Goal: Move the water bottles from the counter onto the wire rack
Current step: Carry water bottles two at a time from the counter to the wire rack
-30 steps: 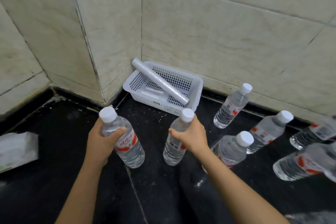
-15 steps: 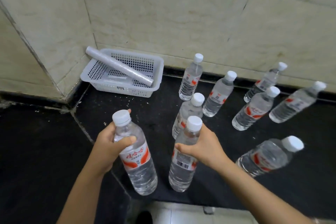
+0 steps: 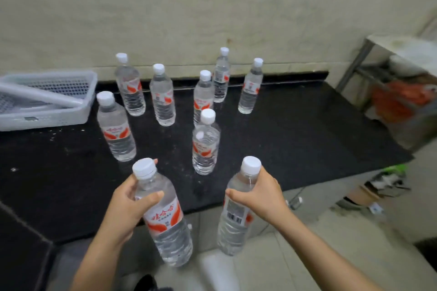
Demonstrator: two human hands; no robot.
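My left hand (image 3: 127, 205) grips a clear water bottle (image 3: 168, 224) with a white cap and red label near its neck. My right hand (image 3: 261, 194) holds a second water bottle (image 3: 234, 227) the same way. Both bottles hang past the front edge of the black counter (image 3: 295, 139), above the floor. Several more bottles stand upright on the counter, the nearest at the middle (image 3: 205, 144) and one at the left (image 3: 115, 127). A metal rack (image 3: 369, 73) shows at the far right, blurred.
A white plastic basket (image 3: 47, 111) with a white roll lying in it sits at the counter's back left by the tiled wall. Orange items sit on the rack. A cardboard box and clutter (image 3: 373, 191) lie on the floor at the right.
Both hands have lifted their bottles off the counter and pulled them back past its front edge. My view has swung right, bringing the rack into sight.
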